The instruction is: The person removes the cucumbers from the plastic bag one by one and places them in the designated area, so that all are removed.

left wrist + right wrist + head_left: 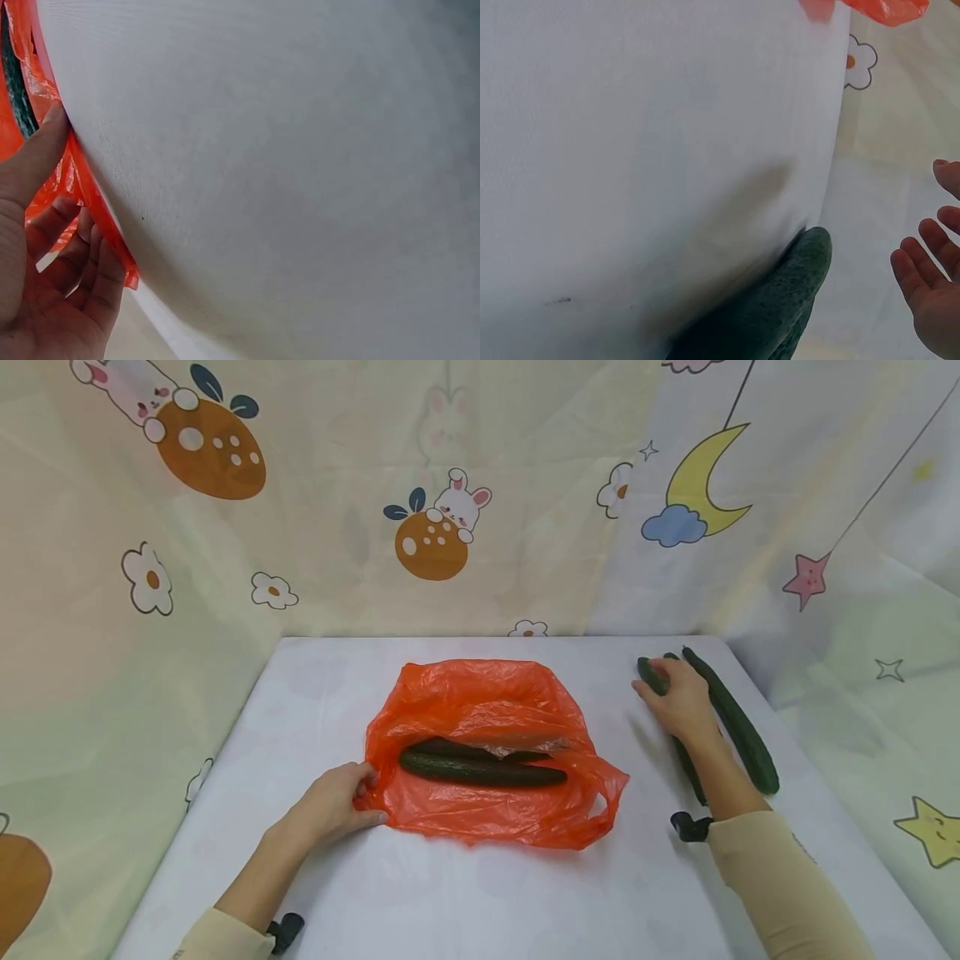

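An orange plastic bag (487, 818) lies spread on the white table, with several dark green cucumbers (480, 770) on it. My left hand (337, 802) rests against the bag's left edge. In the left wrist view its thumb (45, 139) and fingertips touch the crinkled film, with a wide gap between them. At the table's far right, my right hand (684, 702) is over the tip of a cucumber (651, 674), hiding part of it. The right wrist view shows loosely spread fingers (926, 262) apart from that cucumber (780, 300).
A long cucumber (735, 718) lies just right of my right hand, and the lower end of another (690, 772) shows beside the forearm. A patterned curtain (525, 485) stands behind the white table (487, 910). A loop handle of the bag (609, 793) points right.
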The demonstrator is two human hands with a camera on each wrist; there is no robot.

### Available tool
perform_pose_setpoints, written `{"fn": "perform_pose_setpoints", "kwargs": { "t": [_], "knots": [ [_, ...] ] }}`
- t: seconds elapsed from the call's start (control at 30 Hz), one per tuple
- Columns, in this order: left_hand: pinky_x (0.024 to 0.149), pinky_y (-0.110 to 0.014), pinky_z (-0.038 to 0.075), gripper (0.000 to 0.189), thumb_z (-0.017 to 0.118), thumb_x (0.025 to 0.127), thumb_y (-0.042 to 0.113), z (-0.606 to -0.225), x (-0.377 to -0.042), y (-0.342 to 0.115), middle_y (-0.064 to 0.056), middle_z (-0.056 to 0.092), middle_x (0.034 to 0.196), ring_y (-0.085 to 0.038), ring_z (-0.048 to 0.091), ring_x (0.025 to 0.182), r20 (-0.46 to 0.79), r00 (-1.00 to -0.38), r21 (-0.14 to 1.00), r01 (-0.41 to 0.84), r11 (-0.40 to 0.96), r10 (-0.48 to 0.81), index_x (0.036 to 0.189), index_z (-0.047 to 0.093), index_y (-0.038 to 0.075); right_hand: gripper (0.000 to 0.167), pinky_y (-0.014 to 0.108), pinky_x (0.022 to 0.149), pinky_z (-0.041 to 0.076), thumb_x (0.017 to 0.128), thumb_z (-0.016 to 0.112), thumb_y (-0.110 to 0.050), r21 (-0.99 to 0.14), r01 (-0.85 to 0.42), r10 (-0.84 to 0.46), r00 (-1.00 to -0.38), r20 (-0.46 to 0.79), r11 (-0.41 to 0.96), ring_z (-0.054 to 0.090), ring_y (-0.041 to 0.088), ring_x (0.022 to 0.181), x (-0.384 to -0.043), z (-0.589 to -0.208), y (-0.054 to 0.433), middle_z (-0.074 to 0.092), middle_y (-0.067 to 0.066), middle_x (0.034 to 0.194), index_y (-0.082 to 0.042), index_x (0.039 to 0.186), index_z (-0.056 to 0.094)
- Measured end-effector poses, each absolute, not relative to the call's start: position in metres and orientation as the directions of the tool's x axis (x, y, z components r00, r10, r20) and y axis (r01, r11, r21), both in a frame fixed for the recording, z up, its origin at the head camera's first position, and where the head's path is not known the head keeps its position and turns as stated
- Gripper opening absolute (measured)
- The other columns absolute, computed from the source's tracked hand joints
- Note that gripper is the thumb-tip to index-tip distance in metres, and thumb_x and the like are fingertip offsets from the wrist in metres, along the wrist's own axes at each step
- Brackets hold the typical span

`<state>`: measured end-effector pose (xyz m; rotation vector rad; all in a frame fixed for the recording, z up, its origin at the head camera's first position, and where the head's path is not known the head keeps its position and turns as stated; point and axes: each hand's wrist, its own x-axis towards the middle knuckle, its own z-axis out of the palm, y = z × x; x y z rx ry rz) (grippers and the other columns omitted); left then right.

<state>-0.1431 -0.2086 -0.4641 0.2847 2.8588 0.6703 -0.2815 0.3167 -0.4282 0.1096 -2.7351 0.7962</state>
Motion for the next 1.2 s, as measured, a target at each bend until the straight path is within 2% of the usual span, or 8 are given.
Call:
{"fn": "perform_pose_setpoints", "kwargs": {
  "t": [0.43,0.73,1.2],
  "knots": [
    [0.073,-0.031,0.052,0.053,0.092,0.075,0.036,-0.465,-0.143,-0.209,0.002,0.057,0.089,-0.015,0.053,0.083,-0.145,-0.962,0.444,0.147,0.884,0.233,0.111,0.063,0.011,0.051,0.060,0.103,0.049,0.100,0.068,-0.029,-0.526,-0.165,-0.007,-0.958,0.288,0.835,0.056,0.042,0.125,-0.269,-0.410,0.298,0.056,0.025,0.139,-0.001,0.141,0.055],
    [0.073,-0.032,0.052,0.052,0.092,0.075,0.036,-0.466,-0.143,-0.209,0.003,0.058,0.090,-0.015,0.053,0.083,-0.134,-0.960,0.447,0.162,0.880,0.245,0.110,0.063,0.012,0.049,0.058,0.100,0.051,0.096,0.072,-0.022,-0.508,-0.283,-0.102,-0.929,0.355,0.813,0.060,0.042,0.116,-0.265,-0.401,0.280,0.060,0.024,0.128,-0.001,0.138,0.057],
    [0.077,-0.035,0.055,0.053,0.092,0.075,0.036,-0.466,-0.142,-0.207,0.002,0.059,0.092,-0.016,0.055,0.086,-0.164,-0.965,0.443,0.115,0.889,0.206,0.112,0.063,0.011,0.051,0.056,0.100,0.052,0.096,0.073,-0.028,-0.512,-0.300,-0.137,-0.933,0.332,0.805,0.061,0.039,0.117,-0.256,-0.391,0.269,0.060,0.021,0.131,-0.005,0.139,0.058]
  ]
}}
